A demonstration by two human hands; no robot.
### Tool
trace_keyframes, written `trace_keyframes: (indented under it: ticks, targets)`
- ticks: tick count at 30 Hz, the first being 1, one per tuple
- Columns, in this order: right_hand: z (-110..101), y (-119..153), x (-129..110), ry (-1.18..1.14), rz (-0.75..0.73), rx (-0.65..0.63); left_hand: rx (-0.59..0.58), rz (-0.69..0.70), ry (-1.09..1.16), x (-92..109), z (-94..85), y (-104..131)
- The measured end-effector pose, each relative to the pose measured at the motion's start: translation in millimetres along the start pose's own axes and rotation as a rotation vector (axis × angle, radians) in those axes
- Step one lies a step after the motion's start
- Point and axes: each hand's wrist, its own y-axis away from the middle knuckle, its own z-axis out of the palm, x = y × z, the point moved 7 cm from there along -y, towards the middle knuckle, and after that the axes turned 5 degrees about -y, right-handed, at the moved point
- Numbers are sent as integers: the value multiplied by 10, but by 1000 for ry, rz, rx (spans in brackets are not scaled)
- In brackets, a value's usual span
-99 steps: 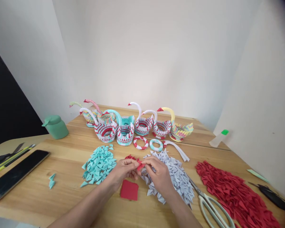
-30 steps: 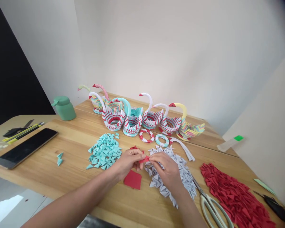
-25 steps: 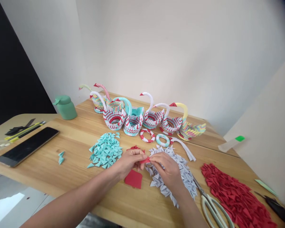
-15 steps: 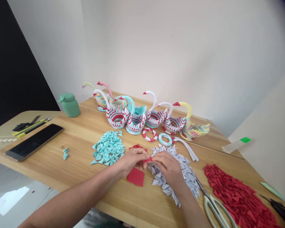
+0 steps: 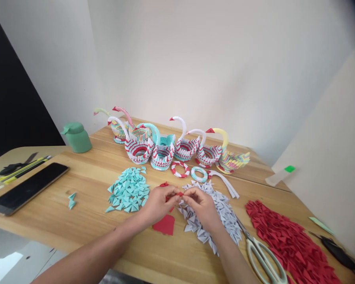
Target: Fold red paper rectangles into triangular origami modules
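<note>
Between my left hand (image 5: 161, 202) and my right hand (image 5: 201, 203), a small piece of red paper (image 5: 180, 194) is pinched at both ends by thumbs and fingertips. Its exact folds are partly hidden by the fingers. Just below my left hand, flat red paper (image 5: 164, 225) lies on the table. Some red folded pieces (image 5: 164, 184) show behind that hand. A pile of white paper triangles (image 5: 225, 215) spreads beneath and beside my right hand. Left of my left hand sits a heap of turquoise paper triangles (image 5: 130, 190).
Several paper swans (image 5: 162, 156) stand in rows at the back, with a red-and-white ring (image 5: 180, 169) and a turquoise ring (image 5: 199, 174) before them. Scissors (image 5: 263, 252) and a red triangle pile (image 5: 290, 244) lie right. A phone (image 5: 29, 187) and green container (image 5: 78, 138) are left.
The red paper between my fingers now looks narrower, and my hands have drawn its ends into a closer pinch. The whole view has shifted, with the table's things further left.
</note>
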Motion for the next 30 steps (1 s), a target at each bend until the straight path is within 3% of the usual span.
trace_keyframes:
  ticks: [5,9,13,18,23,30]
  targets:
    - [-13,9,-51,-66,-15,10,-44,-75,183,-64,36,-37]
    - [49,18,-92,-135,4,-68,-109,-146,359,-182,105,-55]
    - [86,29,-91,-101,37,-121,-98,-119,276,-199,118,-57]
    - [-22,19,-86,-53,23,-18,-91,-133,304,-162,120,-50]
    - [-51,-9,-24,-107,56,-1,-81,-135,326,-141,91,-47]
    - [-31,3,-13,-105,99,-16,-127,-79,121,-74,116,-22]
